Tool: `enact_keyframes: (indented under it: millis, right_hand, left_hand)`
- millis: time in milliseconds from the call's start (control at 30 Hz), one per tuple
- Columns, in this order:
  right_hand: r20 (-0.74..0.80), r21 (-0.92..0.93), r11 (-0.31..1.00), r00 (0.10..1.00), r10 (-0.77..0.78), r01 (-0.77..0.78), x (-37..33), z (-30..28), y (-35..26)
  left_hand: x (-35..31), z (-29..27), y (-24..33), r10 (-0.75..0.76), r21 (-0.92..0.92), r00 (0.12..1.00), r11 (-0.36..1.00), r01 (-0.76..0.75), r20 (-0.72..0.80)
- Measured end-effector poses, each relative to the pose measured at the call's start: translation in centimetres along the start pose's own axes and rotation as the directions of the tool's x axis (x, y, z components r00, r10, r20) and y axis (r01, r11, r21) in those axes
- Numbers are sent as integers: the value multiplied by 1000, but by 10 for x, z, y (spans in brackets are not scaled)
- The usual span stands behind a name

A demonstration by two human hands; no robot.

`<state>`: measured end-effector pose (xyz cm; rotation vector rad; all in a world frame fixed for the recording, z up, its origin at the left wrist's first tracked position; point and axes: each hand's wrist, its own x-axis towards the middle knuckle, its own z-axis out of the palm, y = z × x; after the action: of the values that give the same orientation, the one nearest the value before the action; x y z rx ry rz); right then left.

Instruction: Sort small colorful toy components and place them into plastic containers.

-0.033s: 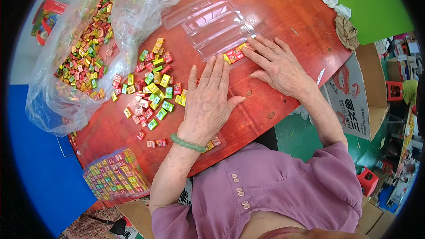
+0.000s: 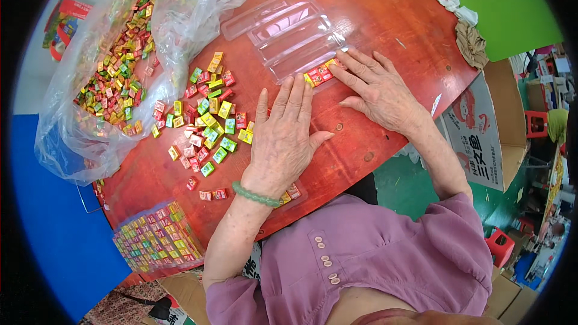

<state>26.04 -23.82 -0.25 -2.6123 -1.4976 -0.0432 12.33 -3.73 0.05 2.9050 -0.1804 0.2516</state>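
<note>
A clear plastic tray (image 2: 295, 30) with long compartments lies on the red table. In its nearest compartment sits a short row of small red and yellow boxes (image 2: 320, 73). My left hand (image 2: 282, 129), with a green bead bracelet (image 2: 256, 196) at its wrist, lies flat, fingers stretched, its fingertips at the row's left end. At the other end, my right hand (image 2: 376, 90) rests with fingers extended over the boxes and the tray's edge. Neither hand grasps anything. Fingers hide both ends of the row. Loose small boxes (image 2: 209, 119) in red, yellow, green and pink are scattered left of my left hand.
A clear plastic bag (image 2: 180, 30) full of similar boxes (image 2: 114, 78) spreads over the far left. Filled trays (image 2: 159, 238) are stacked at the near left edge. Another partly filled tray (image 2: 293, 195) shows behind my left wrist. A crumpled brown cloth (image 2: 471, 42) lies at the right edge.
</note>
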Motion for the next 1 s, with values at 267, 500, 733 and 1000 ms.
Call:
enact_keyframes:
  millis: [267, 500, 733, 1000]
  right_hand:
    - [-21, -40, 999, 1000, -4, 3, -7, -4, -7]
    - [-76, 250, 967, 996, -38, 56, -24, -13, -14]
    - [10, 301, 952, 999, -53, 47, -14, -20, -26]
    - [16, 324, 941, 994, -107, 96, -14, -18, -51]
  left_hand:
    - [-15, -14, -3, -40, -98, 999, 994, 38, -20]
    - [-65, -22, 31, -127, -130, 992, 984, 123, -20]
    - [-110, -26, 54, -76, -231, 996, 971, 62, -56]
    - [-163, -25, 42, -176, -269, 961, 956, 116, -213]
